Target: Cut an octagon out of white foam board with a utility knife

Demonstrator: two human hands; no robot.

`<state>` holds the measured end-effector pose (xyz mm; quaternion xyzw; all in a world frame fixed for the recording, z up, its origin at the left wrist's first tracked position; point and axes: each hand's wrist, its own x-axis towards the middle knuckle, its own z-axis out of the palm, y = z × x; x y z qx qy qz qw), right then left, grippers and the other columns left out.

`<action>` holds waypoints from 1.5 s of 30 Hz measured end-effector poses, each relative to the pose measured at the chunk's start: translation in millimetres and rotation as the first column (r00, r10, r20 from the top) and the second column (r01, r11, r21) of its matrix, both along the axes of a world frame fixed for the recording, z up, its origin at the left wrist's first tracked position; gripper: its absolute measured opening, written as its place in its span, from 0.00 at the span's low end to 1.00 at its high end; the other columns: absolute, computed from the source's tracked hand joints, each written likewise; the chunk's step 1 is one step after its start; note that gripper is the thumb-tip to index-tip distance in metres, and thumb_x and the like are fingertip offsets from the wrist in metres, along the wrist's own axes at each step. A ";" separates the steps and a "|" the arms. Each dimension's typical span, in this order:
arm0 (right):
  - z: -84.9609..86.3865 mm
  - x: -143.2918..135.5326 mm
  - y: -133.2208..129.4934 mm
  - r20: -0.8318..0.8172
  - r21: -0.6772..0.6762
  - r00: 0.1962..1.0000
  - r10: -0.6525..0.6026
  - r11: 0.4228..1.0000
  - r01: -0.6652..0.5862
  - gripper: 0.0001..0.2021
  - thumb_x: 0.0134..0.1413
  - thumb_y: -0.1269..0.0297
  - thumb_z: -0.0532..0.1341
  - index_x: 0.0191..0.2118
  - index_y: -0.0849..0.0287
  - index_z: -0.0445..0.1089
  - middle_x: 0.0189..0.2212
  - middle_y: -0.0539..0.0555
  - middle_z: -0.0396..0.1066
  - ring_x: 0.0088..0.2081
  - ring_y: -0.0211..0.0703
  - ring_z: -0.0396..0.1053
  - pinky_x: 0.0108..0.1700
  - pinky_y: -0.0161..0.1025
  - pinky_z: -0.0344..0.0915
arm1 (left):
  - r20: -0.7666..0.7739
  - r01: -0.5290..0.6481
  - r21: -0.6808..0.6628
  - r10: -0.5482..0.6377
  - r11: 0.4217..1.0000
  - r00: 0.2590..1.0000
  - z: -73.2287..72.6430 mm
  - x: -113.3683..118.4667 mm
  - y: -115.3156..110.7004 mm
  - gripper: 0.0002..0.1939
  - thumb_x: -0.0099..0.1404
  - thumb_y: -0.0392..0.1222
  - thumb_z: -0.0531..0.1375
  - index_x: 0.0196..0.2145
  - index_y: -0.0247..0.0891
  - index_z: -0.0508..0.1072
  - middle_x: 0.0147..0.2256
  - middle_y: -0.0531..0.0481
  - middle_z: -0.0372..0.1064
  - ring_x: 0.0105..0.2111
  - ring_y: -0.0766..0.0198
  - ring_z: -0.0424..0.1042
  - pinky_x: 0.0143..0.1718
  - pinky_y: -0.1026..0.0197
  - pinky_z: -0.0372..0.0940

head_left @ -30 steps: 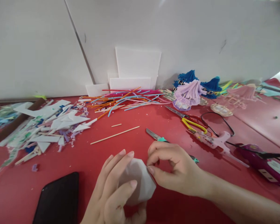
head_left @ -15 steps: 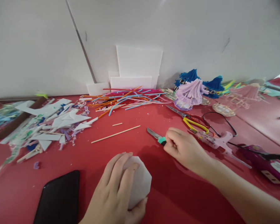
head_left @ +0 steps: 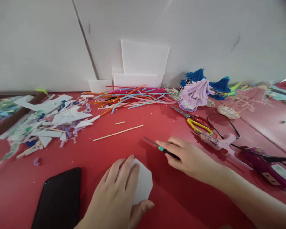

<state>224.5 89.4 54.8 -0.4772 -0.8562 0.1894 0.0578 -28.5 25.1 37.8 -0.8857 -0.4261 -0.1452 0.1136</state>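
Observation:
My left hand (head_left: 118, 190) lies over a white many-sided piece (head_left: 144, 183), its fingers across the left part and the thumb at the lower edge. To the right, my right hand (head_left: 184, 157) is closed around a craft knife (head_left: 165, 151) with a black and teal handle, index finger along its top. The blade points left, above the white piece and apart from it. A long thin stick (head_left: 118, 133) and a short stick (head_left: 119, 123) lie beyond my hands on the red table (head_left: 124, 148).
A black phone (head_left: 58, 198) lies at lower left, below white scraps (head_left: 70, 116). Coloured stems (head_left: 133, 95) lie at the back. On the right are scissors (head_left: 181, 112), yellow-handled pliers (head_left: 200, 125), a pink glue gun (head_left: 225, 142) and small pleated models (head_left: 197, 90).
My right hand has opened from a fist-like hold into a pointing grip on the knife, now lower and turned flatter. My left hand lies flatter on the white piece.

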 end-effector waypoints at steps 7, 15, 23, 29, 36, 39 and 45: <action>18.9 -11.3 -23.2 -0.232 -0.306 0.973 -0.010 0.950 -0.063 0.26 0.58 0.72 0.54 0.63 0.55 0.61 0.58 0.56 0.68 0.57 0.47 0.66 0.58 0.46 0.61 | 0.023 0.003 0.048 -0.004 0.999 1.000 -2.9 2.1 -1.5 0.30 0.64 0.59 0.55 0.51 0.28 0.68 0.46 0.35 0.72 0.49 0.44 0.69 0.44 0.48 0.69; 23.3 -18.7 -23.6 -0.239 -0.348 0.969 0.068 0.925 -0.151 0.31 0.54 0.77 0.55 0.64 0.48 0.60 0.43 0.54 0.75 0.41 0.44 0.73 0.44 0.39 0.68 | -0.043 0.032 0.004 -0.032 0.999 0.999 3.8 10.3 2.3 0.38 0.48 0.55 0.69 0.49 0.26 0.69 0.44 0.35 0.74 0.42 0.44 0.74 0.37 0.48 0.75; 18.2 -20.0 -33.6 -0.128 -0.293 0.988 0.091 0.948 -0.125 0.27 0.61 0.72 0.55 0.65 0.49 0.58 0.49 0.58 0.73 0.44 0.48 0.73 0.48 0.45 0.68 | -0.106 0.024 -0.012 -0.025 1.000 0.994 -6.0 4.2 0.4 0.43 0.45 0.60 0.70 0.51 0.28 0.68 0.48 0.37 0.73 0.45 0.45 0.74 0.40 0.50 0.75; 14.4 -14.5 -43.3 -0.096 -0.200 0.986 0.134 0.968 -0.151 0.28 0.58 0.76 0.55 0.63 0.51 0.61 0.50 0.58 0.73 0.44 0.50 0.74 0.47 0.46 0.70 | -0.093 0.008 -0.037 -0.012 0.999 0.996 -10.4 3.5 -2.6 0.39 0.50 0.57 0.69 0.53 0.30 0.68 0.51 0.38 0.71 0.49 0.44 0.72 0.44 0.50 0.74; 12.8 -11.1 -58.7 -0.023 -0.152 0.991 0.134 0.979 -0.136 0.31 0.52 0.79 0.56 0.63 0.58 0.62 0.47 0.62 0.75 0.39 0.54 0.76 0.41 0.48 0.74 | 0.004 -0.005 -0.013 0.005 1.000 1.000 -8.8 8.2 -1.7 0.31 0.51 0.48 0.67 0.51 0.31 0.68 0.46 0.38 0.73 0.44 0.46 0.73 0.40 0.49 0.74; 9.9 -6.2 -62.0 -0.069 -0.177 0.994 0.081 0.980 -0.092 0.31 0.51 0.78 0.56 0.62 0.57 0.64 0.45 0.61 0.76 0.37 0.51 0.77 0.40 0.44 0.75 | 0.066 -0.029 0.016 0.028 0.999 0.997 -10.8 7.2 1.3 0.30 0.48 0.45 0.66 0.49 0.34 0.69 0.48 0.36 0.72 0.44 0.44 0.72 0.39 0.47 0.73; 9.5 7.9 -46.3 -0.282 -0.074 0.952 -0.116 0.992 0.099 0.24 0.59 0.72 0.54 0.60 0.55 0.66 0.48 0.59 0.75 0.47 0.47 0.74 0.48 0.43 0.71 | 0.172 0.058 0.062 -0.068 0.996 0.983 2.4 7.4 8.5 0.27 0.48 0.42 0.63 0.46 0.29 0.68 0.44 0.36 0.74 0.43 0.45 0.71 0.43 0.46 0.72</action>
